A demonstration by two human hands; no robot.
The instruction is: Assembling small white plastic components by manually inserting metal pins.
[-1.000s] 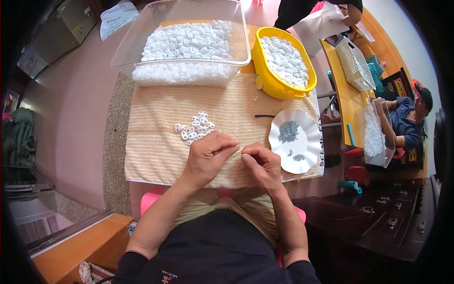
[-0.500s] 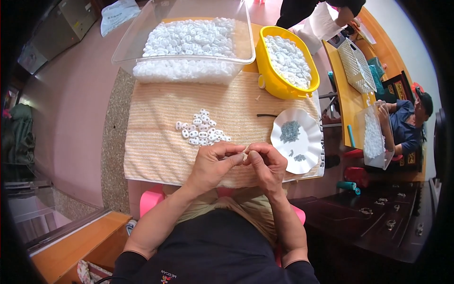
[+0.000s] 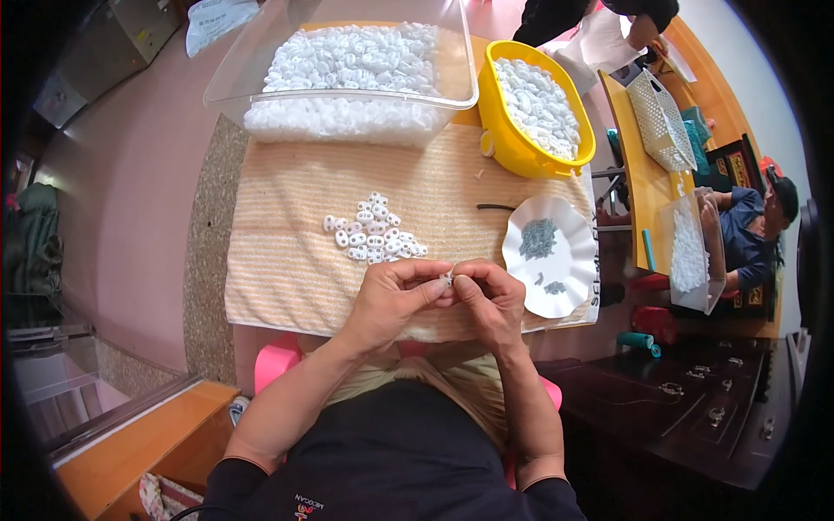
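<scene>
Both hands have come together since a second ago: their fingertips stood a little apart then, and now they meet above the towel (image 3: 291,286), near its front edge and right of the middle of that edge. From where I watch, the left hand (image 3: 391,300) and the right hand (image 3: 491,304) each have thumb and finger pinched, clamped on one small white piece (image 3: 448,279).

As I judge it, the relation that counts is right there: the piece sits between the two thumbs, touching both hands, so neither is nearer. I cannot tell which way its long axis runs, as the fingers cover most of it.

Relative to the hands, the pile of white pieces (image 3: 373,233) lies just beyond the left one, toward the middle of the towel and nearer that hand than the other. By the right edge of the towel, beyond and to the right of the right hand, I see the wavy white plate (image 3: 569,252) with small grey bits (image 3: 539,238) on it. A short black stick (image 3: 496,207) lies off the plate's far left rim. Farther off, the yellow tub (image 3: 512,135) stands at the far right corner.
</scene>
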